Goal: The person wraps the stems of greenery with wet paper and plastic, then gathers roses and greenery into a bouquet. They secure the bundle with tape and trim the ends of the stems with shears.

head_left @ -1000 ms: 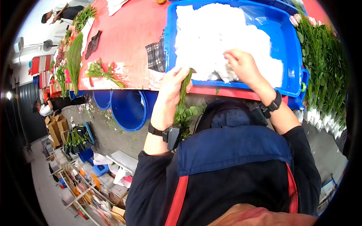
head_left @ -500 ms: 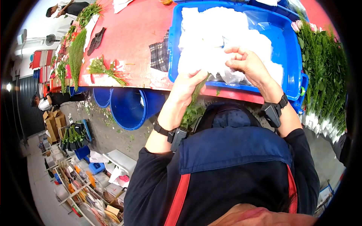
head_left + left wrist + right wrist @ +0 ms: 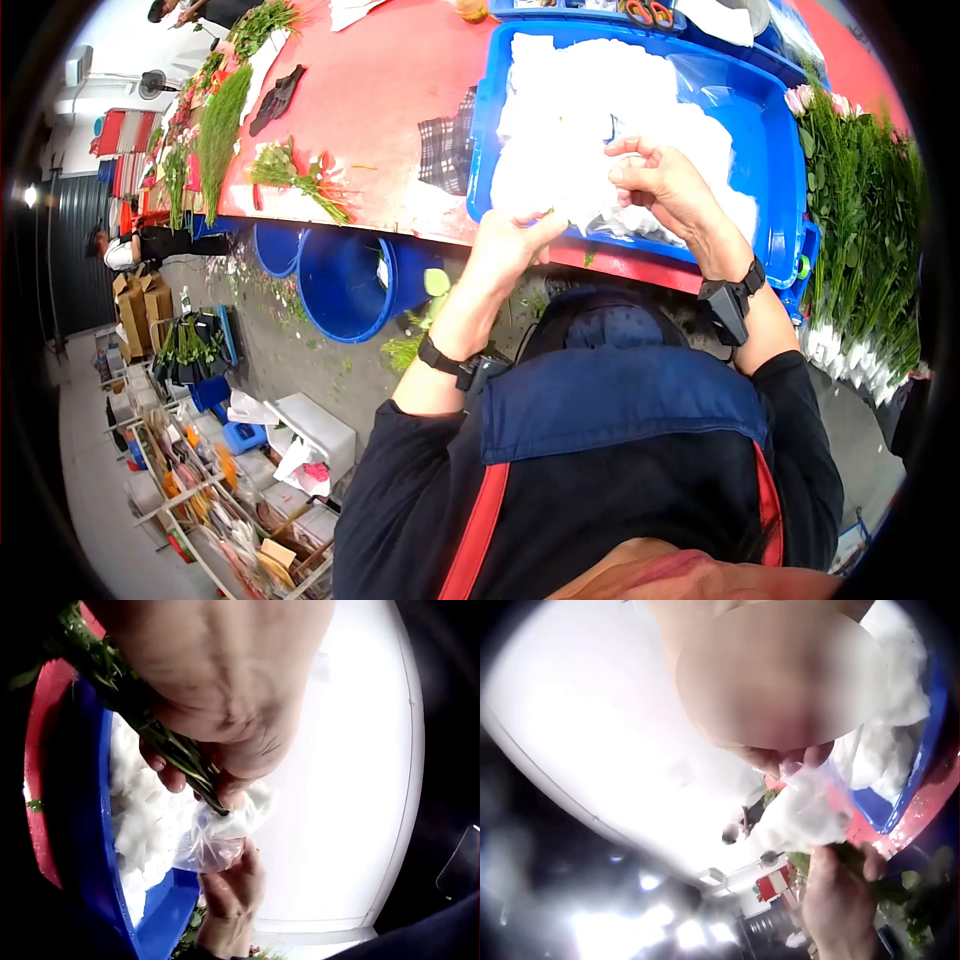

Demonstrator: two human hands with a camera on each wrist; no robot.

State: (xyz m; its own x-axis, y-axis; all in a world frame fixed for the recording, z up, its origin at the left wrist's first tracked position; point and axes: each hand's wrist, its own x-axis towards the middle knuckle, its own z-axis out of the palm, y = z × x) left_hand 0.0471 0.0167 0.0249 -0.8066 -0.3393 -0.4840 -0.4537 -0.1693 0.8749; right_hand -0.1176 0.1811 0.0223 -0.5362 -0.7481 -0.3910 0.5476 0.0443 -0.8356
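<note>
My left hand grips a bunch of green leafy stems, their cut ends pointing past the fingertips. Those ends meet a small clear plastic bag with white fluffy material in it. The right hand pinches the bag by its edge, opposite the left hand. Both hands are at the near rim of a blue tray heaped with white fluffy wads. In the head view, leaves of the bunch stick out beyond the left forearm.
A red-topped table carries a cut flower bunch, checked cloth and dark glove. Orange-handled scissors lie behind the tray. Tall wrapped flower bunches stand at right. Blue bins stand below the table edge.
The leafy end of the bunch has swung from beneath the left wrist to the forearm's outer side. Both hands have stayed close together at the tray's near rim while the head view shifted.
</note>
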